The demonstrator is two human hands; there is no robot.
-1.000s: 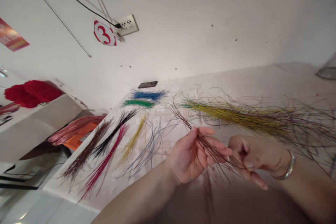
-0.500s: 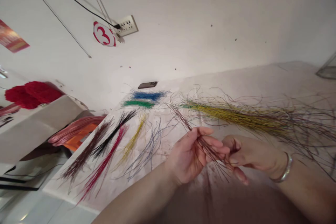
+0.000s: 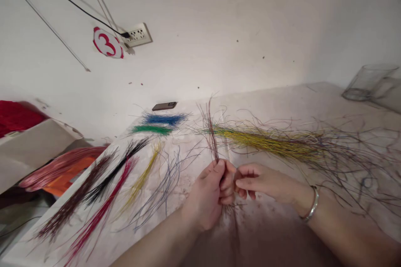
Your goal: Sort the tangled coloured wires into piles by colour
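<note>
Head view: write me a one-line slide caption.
Left hand grips a bunch of brown wires, right hand close beside it, above a pale table spread with coloured wire bundles.

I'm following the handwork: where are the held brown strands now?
In the head view, the brown strands are near the centre, upright in the closed left hand, with the right hand and the yellow bundle to the right.

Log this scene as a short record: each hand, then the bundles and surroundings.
Left hand: closed around thin brown strands, tops sticking up
Right hand: beside the left, fingers curled; grip unclear
Left of hands: dark brown bundle, black bundle, red bundle
Beyond right hand: long yellow bundle
Farther back: blue bundle, green bundle, phone
Wall: socket, "3" sign
</note>
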